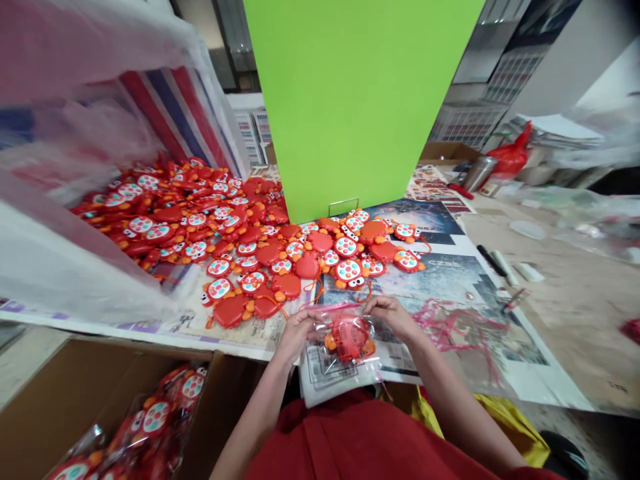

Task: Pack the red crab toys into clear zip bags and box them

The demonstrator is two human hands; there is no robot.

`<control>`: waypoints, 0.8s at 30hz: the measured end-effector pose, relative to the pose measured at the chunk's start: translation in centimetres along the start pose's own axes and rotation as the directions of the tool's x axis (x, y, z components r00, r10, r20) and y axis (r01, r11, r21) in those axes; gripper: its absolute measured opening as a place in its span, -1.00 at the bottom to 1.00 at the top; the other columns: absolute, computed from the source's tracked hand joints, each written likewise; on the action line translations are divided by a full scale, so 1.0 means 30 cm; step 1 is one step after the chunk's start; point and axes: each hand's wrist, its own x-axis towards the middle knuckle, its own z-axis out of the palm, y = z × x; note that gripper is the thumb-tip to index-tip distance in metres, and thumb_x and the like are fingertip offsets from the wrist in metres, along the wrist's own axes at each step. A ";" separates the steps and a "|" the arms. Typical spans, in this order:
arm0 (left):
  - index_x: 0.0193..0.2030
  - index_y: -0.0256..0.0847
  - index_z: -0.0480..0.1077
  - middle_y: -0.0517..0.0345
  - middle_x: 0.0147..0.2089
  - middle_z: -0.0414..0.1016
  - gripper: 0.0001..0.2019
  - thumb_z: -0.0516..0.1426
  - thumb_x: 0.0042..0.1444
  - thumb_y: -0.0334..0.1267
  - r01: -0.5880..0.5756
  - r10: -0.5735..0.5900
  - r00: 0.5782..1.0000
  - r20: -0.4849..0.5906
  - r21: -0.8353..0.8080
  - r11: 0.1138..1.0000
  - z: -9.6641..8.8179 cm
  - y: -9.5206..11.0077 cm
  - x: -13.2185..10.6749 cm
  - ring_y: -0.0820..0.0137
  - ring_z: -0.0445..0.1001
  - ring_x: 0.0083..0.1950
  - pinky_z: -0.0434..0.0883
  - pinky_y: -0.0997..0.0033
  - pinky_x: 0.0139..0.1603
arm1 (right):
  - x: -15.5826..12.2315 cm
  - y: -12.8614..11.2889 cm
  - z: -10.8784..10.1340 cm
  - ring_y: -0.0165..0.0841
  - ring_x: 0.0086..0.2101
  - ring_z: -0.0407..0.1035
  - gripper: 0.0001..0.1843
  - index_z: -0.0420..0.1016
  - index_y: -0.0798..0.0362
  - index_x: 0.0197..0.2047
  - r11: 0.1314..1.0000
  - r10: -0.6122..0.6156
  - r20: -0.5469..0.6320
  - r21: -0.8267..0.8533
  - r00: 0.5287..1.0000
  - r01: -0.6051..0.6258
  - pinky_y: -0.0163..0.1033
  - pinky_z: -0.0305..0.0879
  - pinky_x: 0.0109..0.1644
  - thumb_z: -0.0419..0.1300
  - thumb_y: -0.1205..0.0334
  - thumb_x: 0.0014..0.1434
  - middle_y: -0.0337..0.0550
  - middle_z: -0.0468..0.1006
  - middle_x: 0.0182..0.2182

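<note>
A clear plastic bag [367,373] with a pink strip along its top lies at the table's front edge. Inside it is a red crab-shaped toy [350,337], back side up, with orange feet. My left hand [296,333] pinches the bag's upper left corner. At the upper right corner, my right hand [393,316] grips the bag's edge between thumb and fingers. Beneath the bagged toy sits a stack of flat clear bags [317,387] with printed marks. Just beyond my hands lie loose red toys [307,265], several showing white faces with coloured dots.
A big heap of the same toys [200,220] spills from a plastic-lined sack [185,120] at left. Below stands a cardboard box [45,380] of bagged toys. A green board [360,100] rises behind. Pink strips [455,327], a black marker [491,260] and a red bag [513,157] are at right.
</note>
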 end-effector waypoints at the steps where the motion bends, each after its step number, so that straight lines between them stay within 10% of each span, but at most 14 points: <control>1: -0.43 -0.28 0.44 0.08 -0.39 0.53 -0.79 0.25 -0.13 -0.16 -0.006 0.006 1.000 -0.003 0.002 1.000 -0.001 0.005 -0.004 0.34 0.54 -0.37 0.48 0.42 -0.39 | 0.001 -0.005 0.000 -0.30 -0.40 0.43 -0.87 0.54 0.04 -0.52 1.000 -0.006 0.007 0.000 1.000 0.006 -0.17 0.32 -0.19 0.29 0.16 -0.08 -0.20 0.57 -0.50; 9: -0.32 -0.29 0.50 0.01 -0.24 0.57 -0.68 0.28 -0.07 -0.04 -0.078 0.074 0.994 0.076 0.051 0.996 0.011 0.090 -0.041 0.28 0.55 -0.21 0.52 0.36 -0.26 | 0.003 -0.041 0.017 -0.30 -0.33 0.41 -0.78 0.51 0.05 -0.38 0.992 -0.063 0.066 -0.106 0.996 0.070 -0.18 0.32 -0.15 0.22 0.05 0.08 -0.16 0.56 -0.39; 16: -0.04 -0.24 0.42 0.01 -0.25 0.60 -0.46 0.26 -0.05 0.11 -0.287 0.336 0.930 -0.147 0.276 0.917 -0.048 0.185 -0.109 0.27 0.58 -0.26 0.51 0.37 -0.31 | 0.088 -0.002 0.088 -0.34 -0.35 0.36 -0.80 0.35 0.01 -0.15 0.941 -0.254 0.022 -0.227 0.967 0.252 -0.23 0.30 -0.23 0.14 0.12 0.18 -0.22 0.47 -0.35; 19: 0.00 -0.19 0.42 0.05 -0.20 0.61 -0.54 0.19 0.05 0.07 -0.366 0.579 0.734 -0.355 0.512 0.778 -0.159 0.294 -0.253 0.29 0.58 -0.24 0.52 0.34 -0.25 | 0.142 -0.009 0.085 -0.23 -0.17 0.39 -0.80 0.42 0.03 -0.13 0.802 -0.397 -0.023 -0.494 0.917 0.335 -0.07 0.30 -0.02 0.07 0.21 0.20 -0.07 0.51 -0.20; 22: 0.08 -0.13 0.43 0.08 -0.16 0.61 -0.59 0.11 0.14 -0.03 -0.129 0.752 0.351 -0.557 0.767 0.628 -0.253 0.412 -0.432 0.27 0.56 -0.30 0.53 0.18 -0.18 | 0.196 -0.014 0.087 -0.08 0.07 0.28 -0.66 0.44 0.06 0.03 0.605 -0.519 -0.015 -0.712 0.855 0.355 0.08 0.18 0.16 0.11 0.23 0.19 0.10 0.44 0.03; 24: 0.15 -0.11 0.40 0.03 0.06 0.54 -0.59 0.10 0.16 -0.12 0.098 0.819 0.130 -0.560 0.829 0.551 -0.281 0.465 -0.517 0.09 0.51 0.00 0.40 -0.08 0.10 | 0.228 -0.006 0.105 0.05 0.20 0.12 -0.52 0.39 0.05 0.15 0.515 -0.528 -0.045 -0.811 0.848 0.278 0.20 0.05 0.23 0.18 0.15 0.16 0.15 0.31 0.19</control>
